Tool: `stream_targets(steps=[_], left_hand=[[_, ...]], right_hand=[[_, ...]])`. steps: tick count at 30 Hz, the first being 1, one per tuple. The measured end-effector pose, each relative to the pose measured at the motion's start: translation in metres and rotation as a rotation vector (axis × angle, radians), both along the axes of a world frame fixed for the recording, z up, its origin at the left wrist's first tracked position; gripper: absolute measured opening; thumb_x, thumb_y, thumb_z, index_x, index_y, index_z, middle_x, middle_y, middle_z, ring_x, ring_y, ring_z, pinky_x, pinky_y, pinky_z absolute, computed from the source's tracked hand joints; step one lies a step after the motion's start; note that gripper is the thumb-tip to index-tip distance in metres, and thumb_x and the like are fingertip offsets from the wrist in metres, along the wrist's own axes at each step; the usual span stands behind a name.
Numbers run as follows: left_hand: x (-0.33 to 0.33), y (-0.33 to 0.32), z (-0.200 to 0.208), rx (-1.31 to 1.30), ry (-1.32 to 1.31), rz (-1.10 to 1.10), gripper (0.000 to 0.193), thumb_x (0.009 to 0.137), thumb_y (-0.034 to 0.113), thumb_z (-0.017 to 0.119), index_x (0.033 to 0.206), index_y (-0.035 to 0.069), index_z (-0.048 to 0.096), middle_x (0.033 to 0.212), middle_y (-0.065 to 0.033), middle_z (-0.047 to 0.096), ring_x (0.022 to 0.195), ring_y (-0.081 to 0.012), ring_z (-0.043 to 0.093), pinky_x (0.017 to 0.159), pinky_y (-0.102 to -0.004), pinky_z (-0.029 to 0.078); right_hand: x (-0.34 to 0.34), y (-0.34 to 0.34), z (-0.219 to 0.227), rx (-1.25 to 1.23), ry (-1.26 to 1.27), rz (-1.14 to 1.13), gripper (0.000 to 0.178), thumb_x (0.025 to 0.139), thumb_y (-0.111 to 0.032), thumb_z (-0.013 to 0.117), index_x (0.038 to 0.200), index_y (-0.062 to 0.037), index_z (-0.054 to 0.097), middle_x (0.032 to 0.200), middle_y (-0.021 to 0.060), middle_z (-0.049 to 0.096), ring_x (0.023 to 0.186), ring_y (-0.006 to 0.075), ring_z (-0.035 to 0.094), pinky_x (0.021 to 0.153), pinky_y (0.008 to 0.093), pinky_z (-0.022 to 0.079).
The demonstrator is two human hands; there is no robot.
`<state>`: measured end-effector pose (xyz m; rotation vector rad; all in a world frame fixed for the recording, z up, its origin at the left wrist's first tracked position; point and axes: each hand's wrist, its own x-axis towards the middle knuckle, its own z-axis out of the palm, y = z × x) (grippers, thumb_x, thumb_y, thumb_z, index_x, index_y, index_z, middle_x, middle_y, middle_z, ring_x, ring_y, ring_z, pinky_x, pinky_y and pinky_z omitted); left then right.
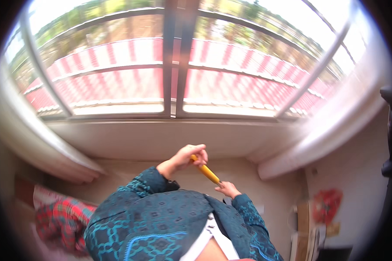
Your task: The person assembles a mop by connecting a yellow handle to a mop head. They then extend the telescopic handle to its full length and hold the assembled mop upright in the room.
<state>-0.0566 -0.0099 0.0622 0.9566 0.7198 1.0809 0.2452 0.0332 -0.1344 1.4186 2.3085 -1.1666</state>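
A slender yellow object [208, 172] slants between my hands, a banana or a handle by its shape; blur keeps me from telling which. My left hand [190, 156] is closed on its upper end, with the fingers curled and the index finger reaching out to the right. Lower and to the right, my right hand [228, 189] pinches the other end, where a small dark tip shows. Both hands are held in front of my dark teal patterned jacket [161, 217], over the floor below the window.
A wide barred window [173, 87] spans the far side, above a pale wall [174, 137]. White curtains hang at the left [43, 139] and right [309, 150]. Red plaid cloth [61, 222] lies lower left. A red bag [328, 204] and cardboard box [303, 217] are at right.
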Motion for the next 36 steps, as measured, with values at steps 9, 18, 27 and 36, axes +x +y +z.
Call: stream_targets(steps=[9, 18, 27, 36], left_hand=[[-0.113, -0.044, 0.062, 0.105, -0.058, 0.260, 0.056, 0.099, 0.042, 0.032, 0.076, 0.000, 0.061, 0.048, -0.0030, 0.045, 0.054, -0.0185, 0.054, 0.069, -0.0302, 0.047], [-0.130, -0.036, 0.048, 0.070, 0.035, 0.386, 0.036, 0.093, 0.029, 0.049, 0.070, 0.003, 0.058, 0.048, -0.0039, 0.047, 0.052, -0.0191, 0.056, 0.071, -0.0330, 0.049], [-0.010, 0.017, -0.018, -0.079, 0.034, -0.029, 0.029, 0.093, 0.023, 0.050, 0.077, 0.001, 0.062, 0.062, -0.0060, 0.056, 0.070, -0.0170, 0.061, 0.085, -0.0347, 0.049], [0.125, 0.042, -0.032, 0.036, 0.026, -0.662, 0.034, 0.095, 0.029, 0.052, 0.092, 0.000, 0.068, 0.090, -0.0077, 0.067, 0.096, -0.0179, 0.061, 0.090, -0.0316, 0.047]], right_hand=[[-0.138, 0.014, 0.073, -0.225, 0.107, 0.239, 0.043, 0.080, -0.045, 0.069, 0.077, -0.0042, 0.054, 0.072, 0.0103, 0.060, 0.067, 0.0234, 0.062, 0.056, 0.0363, 0.050], [-0.156, 0.020, 0.063, 0.048, -0.019, 0.480, 0.034, 0.076, -0.045, 0.063, 0.083, -0.0116, 0.063, 0.081, 0.0130, 0.065, 0.081, 0.0329, 0.063, 0.069, 0.0437, 0.049], [-0.001, 0.028, 0.007, -0.147, -0.191, 0.208, 0.047, 0.075, -0.054, 0.065, 0.087, -0.0088, 0.064, 0.090, 0.0156, 0.066, 0.089, 0.0347, 0.062, 0.079, 0.0423, 0.047], [0.128, -0.027, 0.021, 0.151, -0.223, -0.332, 0.045, 0.074, -0.049, 0.070, 0.089, -0.0068, 0.064, 0.095, 0.0168, 0.066, 0.093, 0.0367, 0.061, 0.082, 0.0429, 0.048]])
